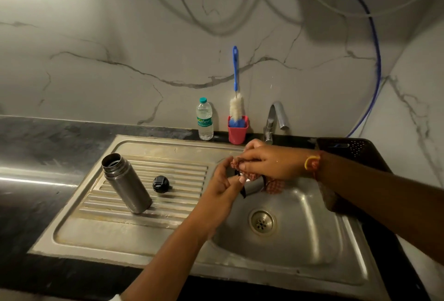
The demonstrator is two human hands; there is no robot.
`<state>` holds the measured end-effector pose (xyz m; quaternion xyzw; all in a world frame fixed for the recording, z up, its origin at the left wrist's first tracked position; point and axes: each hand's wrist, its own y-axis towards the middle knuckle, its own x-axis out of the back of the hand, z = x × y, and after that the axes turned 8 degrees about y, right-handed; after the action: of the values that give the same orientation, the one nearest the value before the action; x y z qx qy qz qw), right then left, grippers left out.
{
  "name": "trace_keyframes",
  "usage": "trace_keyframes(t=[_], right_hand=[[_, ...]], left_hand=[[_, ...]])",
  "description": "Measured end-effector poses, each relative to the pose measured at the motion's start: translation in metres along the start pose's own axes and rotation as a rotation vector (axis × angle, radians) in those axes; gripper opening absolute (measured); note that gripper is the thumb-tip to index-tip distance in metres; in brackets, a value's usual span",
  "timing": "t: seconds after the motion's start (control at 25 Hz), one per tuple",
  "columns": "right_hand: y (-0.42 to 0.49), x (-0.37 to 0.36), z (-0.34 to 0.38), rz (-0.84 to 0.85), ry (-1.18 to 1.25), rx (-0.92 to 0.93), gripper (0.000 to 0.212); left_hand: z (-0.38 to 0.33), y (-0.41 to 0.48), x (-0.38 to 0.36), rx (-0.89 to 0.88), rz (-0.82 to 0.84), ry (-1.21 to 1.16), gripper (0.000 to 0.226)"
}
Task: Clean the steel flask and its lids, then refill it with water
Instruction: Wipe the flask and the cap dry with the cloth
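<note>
The steel flask (126,183) stands upright and uncapped on the ribbed drainboard (149,228). A small black lid (160,183) lies just to its right. Over the sink basin (300,240) my two hands meet. My right hand (269,162) grips a red checked cloth (274,186) that hangs below it. My left hand (223,180) curls its fingers round a second lid (251,189) with a black strap (243,192). The cloth and my fingers hide most of that lid.
By the wall stand a plastic water bottle (204,120) and a pink cup (237,132) holding a blue-handled bottle brush (236,108). The tap (276,118) rises behind my hands. A dark perforated basket (348,148) sits at the right. The drain (262,222) is in the basin.
</note>
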<state>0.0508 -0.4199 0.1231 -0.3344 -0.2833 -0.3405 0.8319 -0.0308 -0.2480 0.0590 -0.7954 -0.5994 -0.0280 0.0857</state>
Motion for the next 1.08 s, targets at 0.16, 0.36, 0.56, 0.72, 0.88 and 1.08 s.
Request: trace_keyframes(t=[0.16,0.36,0.56,0.72,0.88,1.08], right_hand=[[-0.003,0.002,-0.001,-0.174,0.053,0.105,0.032],[-0.007,-0.051,-0.022,-0.707,-0.107,0.381,0.035],[-0.010,-0.072,-0.036,-0.865,-0.198,0.427,0.035],[-0.015,-0.046,-0.009,-0.734,0.134,0.298,0.039],[-0.023,-0.014,0.001,-0.439,0.696,0.059,0.026],[-0.020,-0.020,-0.013,-0.337,1.412,-0.142,0.039]], left_hand=[[-0.002,0.013,-0.012,-0.028,-0.138,-0.031,0.047],[-0.017,0.024,-0.018,0.133,-0.289,-0.766,0.031],[-0.025,0.015,-0.015,0.125,-0.296,-0.656,0.048],[-0.018,0.011,-0.027,0.006,-0.257,-0.388,0.039],[-0.012,0.012,-0.031,-0.100,-0.181,-0.308,0.043],[-0.005,0.016,-0.027,-0.215,-0.178,-0.001,0.051]])
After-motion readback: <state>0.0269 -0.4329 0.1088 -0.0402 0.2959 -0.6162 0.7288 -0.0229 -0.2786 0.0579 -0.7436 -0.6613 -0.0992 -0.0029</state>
